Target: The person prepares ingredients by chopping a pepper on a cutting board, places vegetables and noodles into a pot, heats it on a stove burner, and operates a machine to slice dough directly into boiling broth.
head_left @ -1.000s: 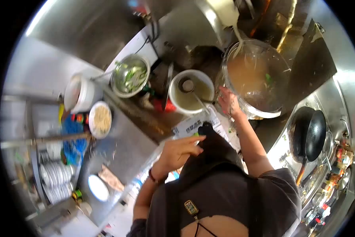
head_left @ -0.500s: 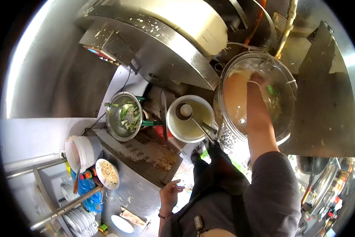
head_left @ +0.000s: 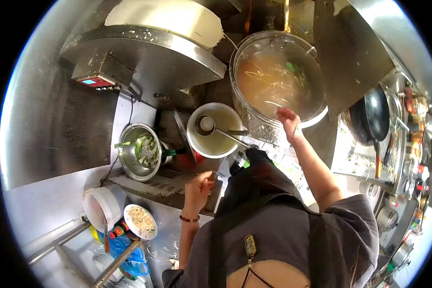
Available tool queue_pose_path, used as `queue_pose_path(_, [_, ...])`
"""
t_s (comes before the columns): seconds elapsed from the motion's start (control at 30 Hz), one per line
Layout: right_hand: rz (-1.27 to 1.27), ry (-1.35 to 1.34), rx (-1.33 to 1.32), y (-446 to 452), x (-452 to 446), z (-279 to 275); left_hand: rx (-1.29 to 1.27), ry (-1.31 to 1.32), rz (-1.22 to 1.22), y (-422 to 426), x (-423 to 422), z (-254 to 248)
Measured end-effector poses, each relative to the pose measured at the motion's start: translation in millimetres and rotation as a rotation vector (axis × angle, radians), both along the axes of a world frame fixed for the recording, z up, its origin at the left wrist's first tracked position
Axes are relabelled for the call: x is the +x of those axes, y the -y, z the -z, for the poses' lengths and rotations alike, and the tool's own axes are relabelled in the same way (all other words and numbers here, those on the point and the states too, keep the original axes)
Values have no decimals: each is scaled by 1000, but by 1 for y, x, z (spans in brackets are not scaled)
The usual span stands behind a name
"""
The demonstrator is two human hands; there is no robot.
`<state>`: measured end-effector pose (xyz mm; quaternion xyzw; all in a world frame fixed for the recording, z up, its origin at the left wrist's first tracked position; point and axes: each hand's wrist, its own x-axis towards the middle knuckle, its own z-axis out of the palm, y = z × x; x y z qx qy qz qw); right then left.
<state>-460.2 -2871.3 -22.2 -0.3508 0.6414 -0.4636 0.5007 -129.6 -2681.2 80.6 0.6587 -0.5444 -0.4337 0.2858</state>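
Note:
My right hand (head_left: 289, 121) is at the near rim of a big round pot (head_left: 316, 117) of cloudy brown liquid, its fingers pressed together. A pale strand (head_left: 272, 103) shows beside the fingertips; whether they grip it I cannot make out. Pale strands and green leaves (head_left: 296, 70) float in the pot. My left hand (head_left: 198, 191), loosely bent with its fingers partly apart and nothing visible in it, is in front of my body. Above it stands a white bucket (head_left: 195, 143) of pale liquid, with a ladle (head_left: 206, 125) resting in it.
A steel bowl (head_left: 123, 161) of cut greens stands at the left. Below it are a white tub (head_left: 115, 201) and a plate (head_left: 151, 234) of pale strips. A steel machine (head_left: 148, 57) overhangs the upper left. A black wok (head_left: 377, 115) is at the right.
My right hand has come up out of the pot's liquid and back to the near rim. My left hand has risen slightly. The view has shifted, so the pot appears higher and further left.

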Motion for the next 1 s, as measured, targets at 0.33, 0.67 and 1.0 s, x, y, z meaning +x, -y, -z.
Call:
queue_pose_path(0.33, [515, 206, 11, -137, -81, -31, -66, 54, 363, -6, -8, 22])
queue_pose_path(0.67, [775, 184, -487, -13, -245, -68, 35, 249, 660, 11, -44, 40])
queue_pose_path(1.0, [318, -606, -461, 235, -300, -9, 676, 302, 966, 22, -83, 162])
